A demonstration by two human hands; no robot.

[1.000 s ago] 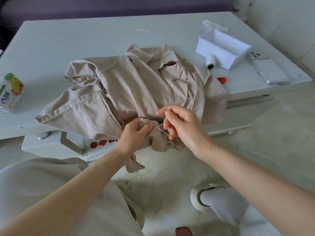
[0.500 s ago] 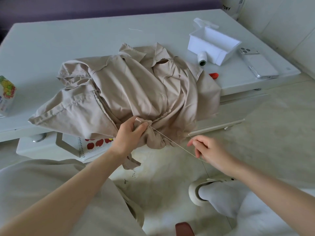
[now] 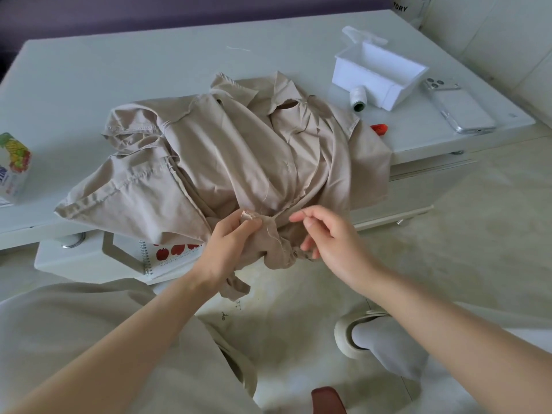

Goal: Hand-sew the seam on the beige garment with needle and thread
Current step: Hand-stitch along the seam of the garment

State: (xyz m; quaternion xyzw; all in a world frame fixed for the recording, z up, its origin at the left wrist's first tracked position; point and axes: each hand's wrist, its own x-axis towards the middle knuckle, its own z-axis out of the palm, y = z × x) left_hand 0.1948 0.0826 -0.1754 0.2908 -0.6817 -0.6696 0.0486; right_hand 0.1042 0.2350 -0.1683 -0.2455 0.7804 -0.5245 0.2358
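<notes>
My left hand (image 3: 231, 239) grips a bunched fold of the garment (image 3: 239, 150) at its near edge, thumb pressed on the seam (image 3: 252, 217). My right hand (image 3: 327, 236) hovers just right of it, fingers loosely curled. I can't make out a needle, so I cannot tell whether it pinches anything. A pale thread (image 3: 271, 231) trails from the seam.

I judge the cloth light, soft and limp. It will sag and slide unless pinched close beside the stitch line, where the folded edge gives some body.

The garment is beige, creased and topstitched, heaped on the near half of the surface (image 3: 149, 70) with its near edge hanging over. At far right sit a spool (image 3: 358, 98), a box (image 3: 379, 73) and a phone (image 3: 460, 109). A carton (image 3: 13, 165) stands at left.
</notes>
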